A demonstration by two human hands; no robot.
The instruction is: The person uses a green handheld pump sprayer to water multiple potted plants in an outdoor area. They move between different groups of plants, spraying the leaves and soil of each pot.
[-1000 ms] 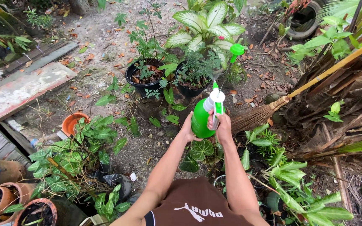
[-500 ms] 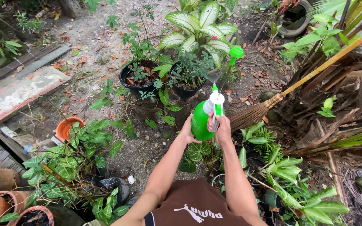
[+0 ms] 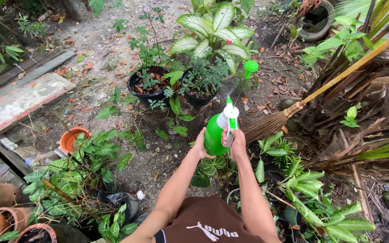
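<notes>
A bright green spray bottle [image 3: 214, 132] with a white collar and green pump knob is held out in front of me with both hands. My left hand [image 3: 200, 145] cups the bottle's body from the left. My right hand [image 3: 237, 143] grips the neck and trigger on the right. The nozzle points toward two black pots: one with a thin leafy shrub [image 3: 146, 85], one with a fine-leaved plant [image 3: 202, 87]. A faint mist shows by the nozzle. Behind them stands a large plant with white and green leaves [image 3: 212, 29].
A straw broom [image 3: 273, 123] with a bamboo handle leans from the right. Terracotta pots [image 3: 70, 138] and leafy plants sit at the left, a weathered board [image 3: 19, 103] beyond. Potted greenery [image 3: 311, 202] crowds the lower right; an old tyre [image 3: 320, 20] lies far back.
My view and hands have shifted slightly; the bottle sits a little lower and more to the left in frame. Both hands keep their hold on it.
</notes>
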